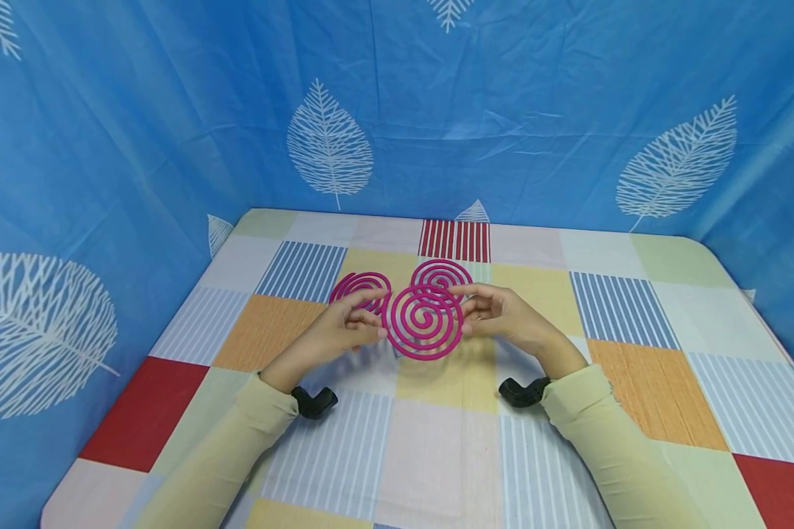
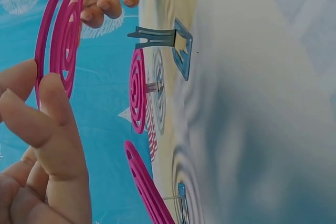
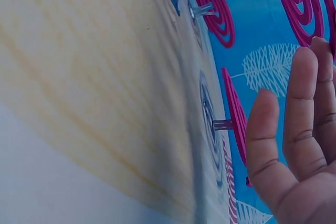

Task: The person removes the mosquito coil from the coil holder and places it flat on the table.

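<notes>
A magenta spiral mosquito coil [image 1: 423, 349] is held up above the table, facing the head camera. My left hand [image 1: 344, 327] pinches its left edge; thumb and finger [image 2: 58, 98] meet the rim in the left wrist view. At its right edge, my right hand [image 1: 503, 316] holds the rim between index finger and thumb, partly hidden in the right wrist view. Below the coil, a bare metal stand [image 2: 181, 51] with an upright prong rests on the cloth. Two more mosquito coils, the left one [image 1: 360, 278] and the back one [image 1: 441, 263], sit raised on metal stands.
A patchwork cloth [image 1: 430, 455] covers the table. Blue curtains with white leaf prints [image 1: 331, 147] hang behind and at both sides. Black wrist devices, one at the left sleeve [image 1: 314, 402] and one at the right [image 1: 523, 393], hang close above the cloth.
</notes>
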`<act>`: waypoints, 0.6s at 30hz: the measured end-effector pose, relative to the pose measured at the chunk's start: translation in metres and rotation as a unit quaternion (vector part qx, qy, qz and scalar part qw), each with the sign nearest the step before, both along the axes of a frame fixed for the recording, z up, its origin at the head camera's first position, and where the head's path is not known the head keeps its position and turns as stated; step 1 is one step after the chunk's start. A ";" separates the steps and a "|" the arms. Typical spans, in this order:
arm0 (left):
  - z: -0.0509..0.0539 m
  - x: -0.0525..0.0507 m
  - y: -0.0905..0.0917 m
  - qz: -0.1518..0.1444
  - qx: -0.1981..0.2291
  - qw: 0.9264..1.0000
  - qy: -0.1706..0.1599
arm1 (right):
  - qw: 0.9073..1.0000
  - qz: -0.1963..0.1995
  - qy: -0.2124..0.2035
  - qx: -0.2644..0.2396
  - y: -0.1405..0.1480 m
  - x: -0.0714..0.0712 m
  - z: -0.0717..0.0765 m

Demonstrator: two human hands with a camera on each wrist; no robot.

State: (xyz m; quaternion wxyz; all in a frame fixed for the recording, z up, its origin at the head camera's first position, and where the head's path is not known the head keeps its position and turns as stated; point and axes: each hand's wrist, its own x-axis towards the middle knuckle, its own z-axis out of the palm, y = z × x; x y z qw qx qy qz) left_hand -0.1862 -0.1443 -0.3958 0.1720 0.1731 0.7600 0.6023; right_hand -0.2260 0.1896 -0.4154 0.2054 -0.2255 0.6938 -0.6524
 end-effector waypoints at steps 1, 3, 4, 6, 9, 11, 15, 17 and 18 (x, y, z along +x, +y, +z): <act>0.000 -0.001 0.001 -0.001 0.002 1.000 0.001 | 1.000 -0.001 -0.001 -0.006 0.000 0.000 0.000; 0.001 -0.003 0.002 -0.003 0.006 1.000 0.001 | 1.000 -0.001 -0.009 -0.024 0.001 0.000 0.000; 0.002 -0.003 0.002 -0.004 0.008 1.000 0.002 | 0.999 0.001 -0.013 -0.036 0.002 -0.001 0.000; 0.004 -0.004 0.003 -0.004 0.011 1.000 0.006 | 0.998 0.006 -0.020 -0.059 0.003 -0.001 -0.001; 0.005 -0.006 0.005 -0.003 0.014 1.000 0.009 | 0.996 0.012 -0.032 -0.087 0.006 -0.002 -0.003; 0.005 -0.007 0.006 -0.004 0.019 1.000 0.009 | 0.995 0.014 -0.036 -0.097 0.007 -0.003 -0.004; 0.006 -0.009 0.008 -0.002 0.031 1.000 0.003 | 0.993 0.016 -0.040 -0.108 0.009 -0.003 -0.004; 0.007 -0.009 0.009 0.003 0.036 0.999 -0.002 | 0.992 0.019 -0.039 -0.115 0.009 -0.004 -0.004; 0.007 -0.009 0.010 0.007 0.039 0.999 -0.004 | 0.992 0.021 -0.039 -0.118 0.009 -0.004 -0.004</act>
